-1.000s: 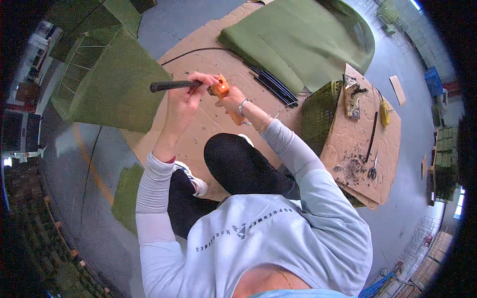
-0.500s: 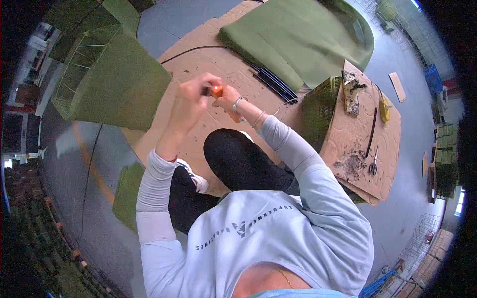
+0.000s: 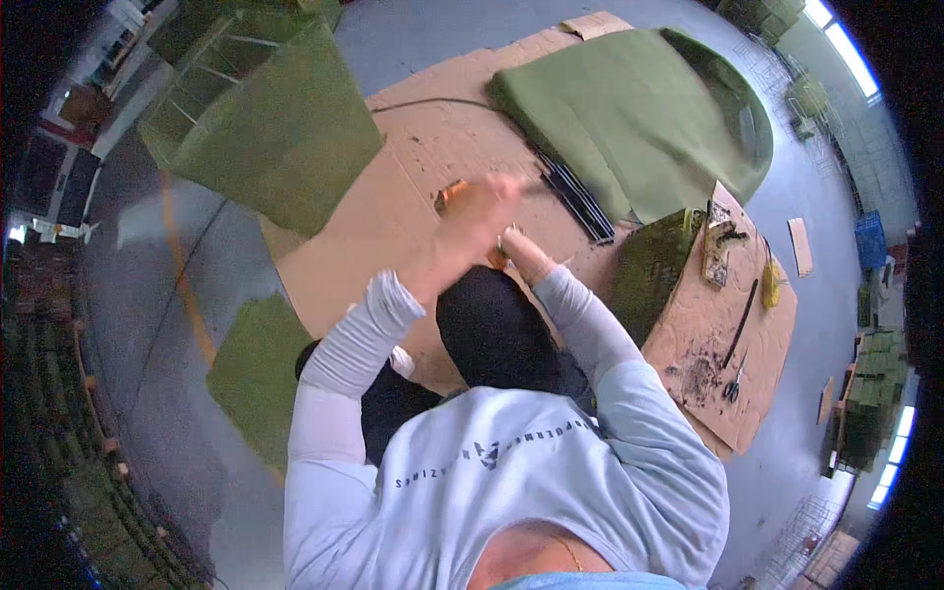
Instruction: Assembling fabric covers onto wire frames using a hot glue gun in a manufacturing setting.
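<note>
My left hand (image 3: 479, 224) is smeared by motion and crosses in front of my right hand, so its fingers cannot be made out. Beside its fingertips is a faint dark blur, too smeared to name. Most of my right hand (image 3: 513, 239) is hidden behind the left; its braceleted wrist shows. An orange tool (image 3: 450, 194) pokes out past the left hand, with another orange part below, near my right wrist. My right hand appears closed round this tool, whose kind I cannot tell. Both hands are above the cardboard sheet (image 3: 339, 261), just beyond my knee.
Black strips (image 3: 578, 202) lie by a large green padded cover (image 3: 629, 108). Right of me, a cardboard-topped green crate (image 3: 654, 270) carries scissors (image 3: 733, 386), a black rod (image 3: 740, 324) and a yellow item (image 3: 771, 282). A green-covered wire frame (image 3: 285, 128) stands at left.
My left hand has swung rightward across my right hand, which it now mostly covers. The orange tool now shows on the left hand's far side. The whole view has shifted somewhat.
</note>
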Tool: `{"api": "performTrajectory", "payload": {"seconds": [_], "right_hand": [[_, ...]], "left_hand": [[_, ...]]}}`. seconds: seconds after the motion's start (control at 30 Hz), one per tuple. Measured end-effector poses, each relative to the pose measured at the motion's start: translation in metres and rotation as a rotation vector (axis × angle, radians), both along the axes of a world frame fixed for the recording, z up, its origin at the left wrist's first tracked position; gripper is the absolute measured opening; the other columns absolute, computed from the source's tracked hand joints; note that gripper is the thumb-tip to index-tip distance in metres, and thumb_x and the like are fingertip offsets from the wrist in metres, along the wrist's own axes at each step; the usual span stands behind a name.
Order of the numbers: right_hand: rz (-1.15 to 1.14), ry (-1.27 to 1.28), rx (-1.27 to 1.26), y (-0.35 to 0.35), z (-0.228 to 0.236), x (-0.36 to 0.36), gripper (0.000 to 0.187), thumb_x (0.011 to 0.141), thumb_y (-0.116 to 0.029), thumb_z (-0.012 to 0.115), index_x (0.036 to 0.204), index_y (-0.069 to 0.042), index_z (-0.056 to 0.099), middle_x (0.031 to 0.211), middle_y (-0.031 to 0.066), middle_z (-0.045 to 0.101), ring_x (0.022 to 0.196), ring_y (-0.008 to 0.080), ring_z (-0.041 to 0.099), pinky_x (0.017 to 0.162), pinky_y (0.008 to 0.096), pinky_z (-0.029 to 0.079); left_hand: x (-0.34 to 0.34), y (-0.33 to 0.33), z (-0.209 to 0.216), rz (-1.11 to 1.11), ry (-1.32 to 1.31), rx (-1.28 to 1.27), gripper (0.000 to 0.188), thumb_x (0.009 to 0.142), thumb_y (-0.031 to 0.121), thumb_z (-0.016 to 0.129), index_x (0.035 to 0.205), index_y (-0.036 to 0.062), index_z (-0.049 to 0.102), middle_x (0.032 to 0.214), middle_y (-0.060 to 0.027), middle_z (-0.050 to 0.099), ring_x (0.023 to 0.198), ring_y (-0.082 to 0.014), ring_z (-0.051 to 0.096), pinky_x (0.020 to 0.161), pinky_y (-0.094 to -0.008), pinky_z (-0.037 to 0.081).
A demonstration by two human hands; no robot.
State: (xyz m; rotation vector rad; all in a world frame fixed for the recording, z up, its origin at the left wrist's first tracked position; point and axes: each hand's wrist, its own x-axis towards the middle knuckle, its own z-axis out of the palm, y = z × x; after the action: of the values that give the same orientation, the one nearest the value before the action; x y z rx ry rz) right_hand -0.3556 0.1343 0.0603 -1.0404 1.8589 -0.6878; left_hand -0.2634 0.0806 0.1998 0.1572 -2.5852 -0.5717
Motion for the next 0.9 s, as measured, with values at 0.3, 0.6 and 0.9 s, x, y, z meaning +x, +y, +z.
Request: {"api": "performTrajectory", "payload": {"seconds": [0.3, 0.6, 0.9], "right_hand": [[0.042, -0.047, 0.142, -0.049, -0.016, 0.005, 0.017, 0.066, -0.011, 0.071, 0.076, -0.002, 0.060, 0.064, 0.0062, 0.062, 0.054, 0.0173, 0.060, 0.049, 0.0329, 0.051], [0.068, -0.139, 0.167, -0.044, 0.009, -0.003, 0.021, 0.070, -0.009, 0.069, 0.088, 0.000, 0.062, 0.074, 0.0074, 0.065, 0.065, 0.0154, 0.064, 0.053, 0.0284, 0.051], [0.240, -0.676, -0.097, -0.015, 0.033, -0.027, 0.040, 0.074, -0.015, 0.073, 0.109, -0.003, 0.056, 0.089, 0.0027, 0.062, 0.073, 0.0139, 0.059, 0.063, 0.0288, 0.051]], "left_hand": [[0.011, -0.064, -0.030, 0.060, 0.086, -0.092, 0.021, 0.074, 0.018, 0.067, 0.086, 0.0018, 0.064, 0.082, -0.0190, 0.062, 0.080, -0.0347, 0.060, 0.074, -0.0415, 0.048], [0.013, -0.072, 0.039, 0.003, 0.144, 0.278, 0.051, 0.077, 0.031, 0.069, 0.116, 0.0008, 0.056, 0.094, -0.0150, 0.065, 0.087, -0.0253, 0.062, 0.081, -0.0328, 0.048], [0.039, -0.124, 0.101, 0.050, 0.160, 0.303, 0.032, 0.085, 0.027, 0.062, 0.104, 0.0018, 0.062, 0.097, -0.0147, 0.066, 0.089, -0.0269, 0.064, 0.077, -0.0349, 0.048]]}}
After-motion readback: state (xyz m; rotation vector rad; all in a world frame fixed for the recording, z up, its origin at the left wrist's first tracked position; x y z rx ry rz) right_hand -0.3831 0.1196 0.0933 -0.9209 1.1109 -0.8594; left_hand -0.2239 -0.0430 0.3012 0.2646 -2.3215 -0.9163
